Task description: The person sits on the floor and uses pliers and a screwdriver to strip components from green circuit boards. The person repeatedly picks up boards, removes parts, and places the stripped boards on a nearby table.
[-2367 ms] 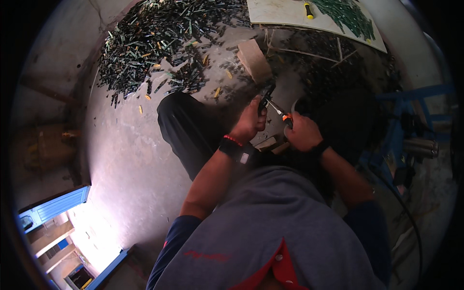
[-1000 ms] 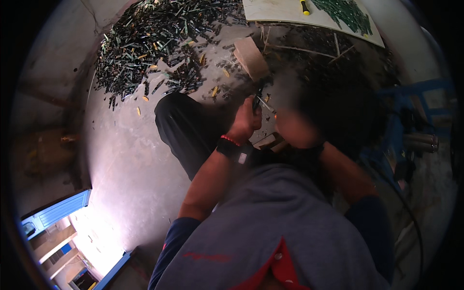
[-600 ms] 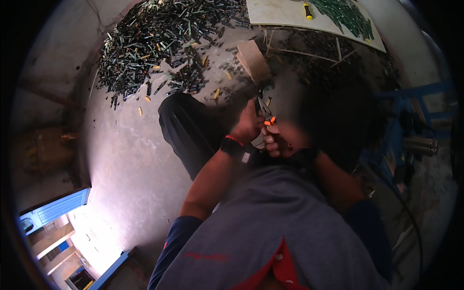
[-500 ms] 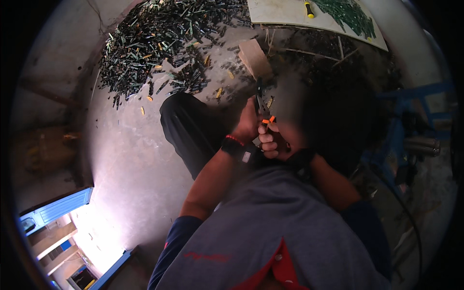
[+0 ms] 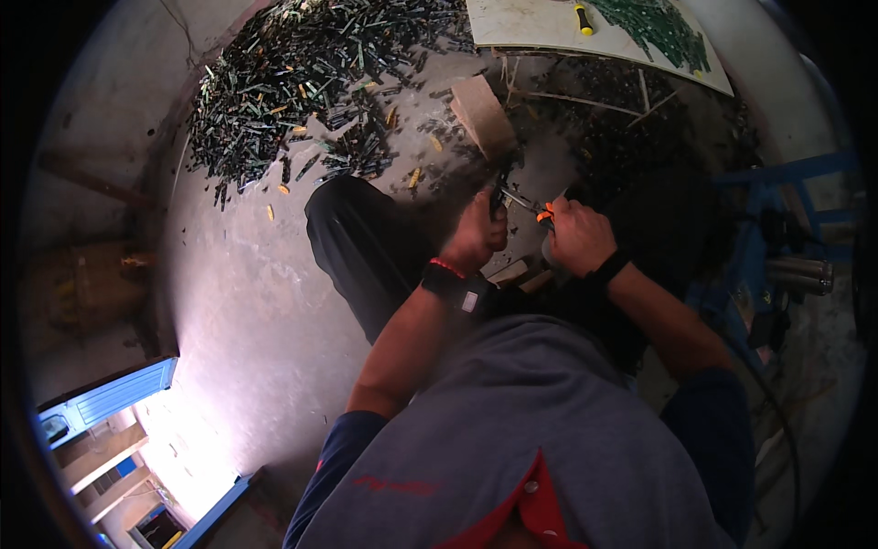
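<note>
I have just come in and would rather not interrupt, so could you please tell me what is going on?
A person holds orange-handled pliers in the right hand, their tip at a dark piece held in the left hand; whether they grip it is too small to tell. Ahead to the left, a heap of dark strips lies on the floor; ahead to the right, green strips and a yellow-and-black tool lie on a white board.
</note>
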The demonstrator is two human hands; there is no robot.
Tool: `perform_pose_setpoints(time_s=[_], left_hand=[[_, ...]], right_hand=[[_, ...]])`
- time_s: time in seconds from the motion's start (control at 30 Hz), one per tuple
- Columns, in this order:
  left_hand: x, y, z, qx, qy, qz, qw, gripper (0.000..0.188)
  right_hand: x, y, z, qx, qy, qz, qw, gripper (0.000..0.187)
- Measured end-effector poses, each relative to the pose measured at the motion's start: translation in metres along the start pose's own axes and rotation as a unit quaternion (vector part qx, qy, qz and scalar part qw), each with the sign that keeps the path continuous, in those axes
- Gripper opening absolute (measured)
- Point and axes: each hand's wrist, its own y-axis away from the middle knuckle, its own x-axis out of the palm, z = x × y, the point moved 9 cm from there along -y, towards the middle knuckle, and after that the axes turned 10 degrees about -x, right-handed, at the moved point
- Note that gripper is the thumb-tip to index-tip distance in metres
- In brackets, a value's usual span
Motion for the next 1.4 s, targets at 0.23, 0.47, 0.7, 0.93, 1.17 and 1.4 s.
perform_pose_setpoints(time_s=[0.23, 0.47, 0.7, 0.93, 1.17, 1.4], left_hand=[[0.000, 0.004, -0.013, 0.056, 0.041, -0.068, 0.995, 0.041], [-0.001, 0.001, -0.004, 0.017, 0.031, -0.016, 0.999, 0.043], [0.012, 0.004, 0.001, -0.005, 0.009, 0.012, 1.000, 0.042], [0.001, 0.009, 0.003, -0.017, 0.064, -0.039, 0.997, 0.042], [-0.002, 0.004, -0.001, 0.007, 0.043, -0.032, 0.999, 0.042], [0.006, 0.003, 0.003, -0.021, 0.007, -0.018, 1.000, 0.045]], right_hand=[[0.070, 0.023, 0.085, 0.156, -0.902, 0.236, 0.327, 0.012], [0.038, -0.001, 0.005, 0.040, -0.205, 0.020, 0.978, 0.025], [-0.021, 0.003, 0.008, -0.003, 0.080, -0.018, 0.997, 0.023], [0.065, 0.016, 0.025, 0.146, -0.630, 0.247, 0.721, 0.018], [0.067, 0.021, 0.032, 0.159, -0.670, 0.181, 0.702, 0.015], [-0.011, 0.005, 0.000, 0.040, -0.004, 0.034, 0.999, 0.026]])
